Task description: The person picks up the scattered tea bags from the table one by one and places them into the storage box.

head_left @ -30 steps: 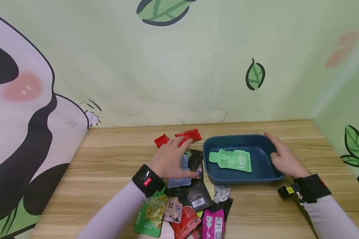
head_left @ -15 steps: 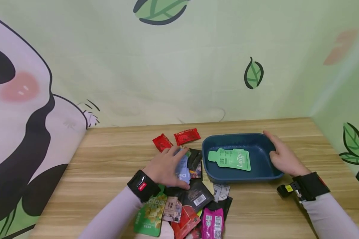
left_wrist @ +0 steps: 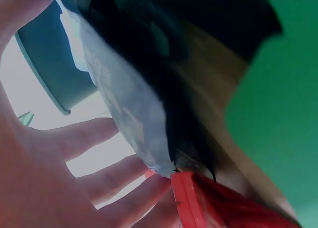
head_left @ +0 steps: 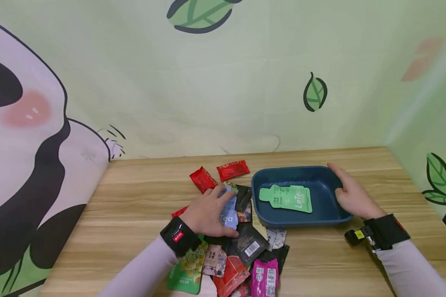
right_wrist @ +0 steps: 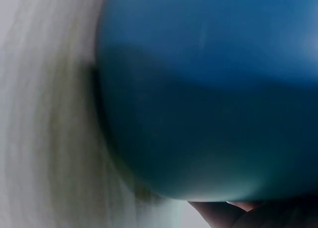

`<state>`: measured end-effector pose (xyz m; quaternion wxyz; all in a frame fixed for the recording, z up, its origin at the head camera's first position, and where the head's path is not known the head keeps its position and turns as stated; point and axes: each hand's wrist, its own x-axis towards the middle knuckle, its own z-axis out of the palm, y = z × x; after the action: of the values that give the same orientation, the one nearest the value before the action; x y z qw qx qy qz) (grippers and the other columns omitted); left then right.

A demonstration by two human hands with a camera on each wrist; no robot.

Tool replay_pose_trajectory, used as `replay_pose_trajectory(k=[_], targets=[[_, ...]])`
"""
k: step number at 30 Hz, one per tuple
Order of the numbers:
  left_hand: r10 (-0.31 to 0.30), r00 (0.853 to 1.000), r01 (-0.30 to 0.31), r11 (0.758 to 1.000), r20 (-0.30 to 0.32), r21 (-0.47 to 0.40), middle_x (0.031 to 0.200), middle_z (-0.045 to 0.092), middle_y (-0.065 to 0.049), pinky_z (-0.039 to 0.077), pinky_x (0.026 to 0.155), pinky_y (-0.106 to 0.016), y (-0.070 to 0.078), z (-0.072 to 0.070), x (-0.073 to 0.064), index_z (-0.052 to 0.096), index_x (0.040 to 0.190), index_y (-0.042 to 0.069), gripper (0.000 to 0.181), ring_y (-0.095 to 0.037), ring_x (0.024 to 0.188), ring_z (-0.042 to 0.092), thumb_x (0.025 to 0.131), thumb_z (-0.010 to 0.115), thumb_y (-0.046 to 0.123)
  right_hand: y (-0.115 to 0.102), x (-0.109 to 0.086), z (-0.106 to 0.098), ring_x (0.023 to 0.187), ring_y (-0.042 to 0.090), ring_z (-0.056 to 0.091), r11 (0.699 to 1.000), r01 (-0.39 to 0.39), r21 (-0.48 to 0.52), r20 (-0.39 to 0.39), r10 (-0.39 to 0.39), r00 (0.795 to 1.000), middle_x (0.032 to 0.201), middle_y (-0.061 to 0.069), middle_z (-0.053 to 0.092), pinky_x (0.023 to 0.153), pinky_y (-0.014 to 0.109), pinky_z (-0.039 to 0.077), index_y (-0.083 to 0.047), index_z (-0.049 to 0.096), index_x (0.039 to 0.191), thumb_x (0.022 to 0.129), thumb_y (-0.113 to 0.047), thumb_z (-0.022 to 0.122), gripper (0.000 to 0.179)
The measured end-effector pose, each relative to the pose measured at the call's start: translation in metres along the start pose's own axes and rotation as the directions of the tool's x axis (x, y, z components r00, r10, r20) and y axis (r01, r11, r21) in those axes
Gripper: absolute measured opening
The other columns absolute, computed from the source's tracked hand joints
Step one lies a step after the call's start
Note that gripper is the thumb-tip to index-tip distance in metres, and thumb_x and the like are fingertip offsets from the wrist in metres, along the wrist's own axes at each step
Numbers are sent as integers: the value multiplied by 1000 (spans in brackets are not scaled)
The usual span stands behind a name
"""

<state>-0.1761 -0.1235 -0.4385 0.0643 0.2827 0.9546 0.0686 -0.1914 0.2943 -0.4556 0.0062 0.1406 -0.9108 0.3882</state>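
Blue pouch (head_left: 230, 213) lies lengthwise near-to-far beside left fingers (head_left: 224, 198).

Looked like a makeshift filming corner; home or studio could not be told. Creased, pale green sheet (head_left: 215, 103), printed with a cartoon panda (head_left: 33, 173) and leaves (head_left: 315, 94), hung behind a wood-grain table (head_left: 134, 198). Small wrist-worn camera (head_left: 354, 238) pointed to recording.

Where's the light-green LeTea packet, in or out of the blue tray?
In: the light-green packet lies on the floor of the blue tray, inside its rim.
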Motion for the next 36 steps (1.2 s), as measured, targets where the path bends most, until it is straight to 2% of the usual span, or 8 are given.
replay_pose_trajectory(k=[5, 11, 15, 18, 24, 29, 36], targets=[[6, 1000, -6, 1000, -2, -20, 154, 37, -10, 48, 94, -49, 4, 2, 3, 42, 154, 23, 111, -31, 128, 46, 64, 62, 84, 1, 0, 1, 144, 45, 22, 1000, 4, 8, 1, -4, 1000, 160, 30, 19, 109, 63, 23, 5, 15, 158, 91, 9, 35, 71], [-7, 999, 6, 1000, -37, -17, 149, 40, -9, 50, 89, -42, 9, 5, 6, 44, 153, 22, 112, -28, 120, 50, 64, 55, 89, 1, 0, 1, 144, 46, 21, 1000, 3, 9, -1, -3, 1000, 160, 31, 19, 109, 64, 22, 5, 16, 158, 90, 9, 35, 71], [-72, 994, 70, 997, -80, -34, 150, 41, -15, 52, 87, -44, 13, 5, 7, 47, 150, 19, 111, -32, 117, 52, 64, 55, 89, 0, 0, 1, 144, 46, 22, 1000, 0, 3, 2, 0, 1000, 160, 30, 20, 110, 64, 22, 5, 16, 158, 90, 9, 36, 71], [-134, 985, 129, 990, -108, -53, 148, 42, -21, 52, 86, -48, 19, 4, 8, 50, 148, 16, 108, -36, 114, 54, 66, 58, 85, 0, 0, 1, 144, 46, 22, 1000, 1, 0, -1, -1, 1000, 160, 31, 20, 109, 63, 23, 5, 16, 158, 90, 9, 36, 71], [-202, 972, 202, 979, -116, -12, 140, 47, -23, 53, 76, -44, 29, 5, 11, 52, 145, 14, 103, -33, 100, 53, 67, 58, 82, 0, 0, 0, 143, 46, 24, 1000, 2, -6, 1, -2, 1000, 159, 31, 20, 108, 62, 24, 5, 16, 158, 90, 9, 36, 71], [-203, 973, 205, 979, -108, 12, 141, 46, -23, 53, 78, -45, 30, 5, 12, 50, 145, 15, 102, -34, 104, 53, 68, 59, 80, 0, 0, 0, 143, 45, 24, 1000, -8, -12, 4, 8, 1000, 160, 30, 20, 109, 62, 24, 4, 16, 159, 90, 9, 36, 72], [-177, 975, 174, 984, -132, -33, 139, 46, -23, 53, 82, -48, 27, -6, 15, 51, 144, 15, 96, -37, 111, 50, 69, 65, 72, -1, 0, 0, 136, 41, 32, 999, 1, -34, -5, -1, 1000, 159, 30, 22, 102, 57, 30, 5, 18, 158, 89, 10, 37, 72]])
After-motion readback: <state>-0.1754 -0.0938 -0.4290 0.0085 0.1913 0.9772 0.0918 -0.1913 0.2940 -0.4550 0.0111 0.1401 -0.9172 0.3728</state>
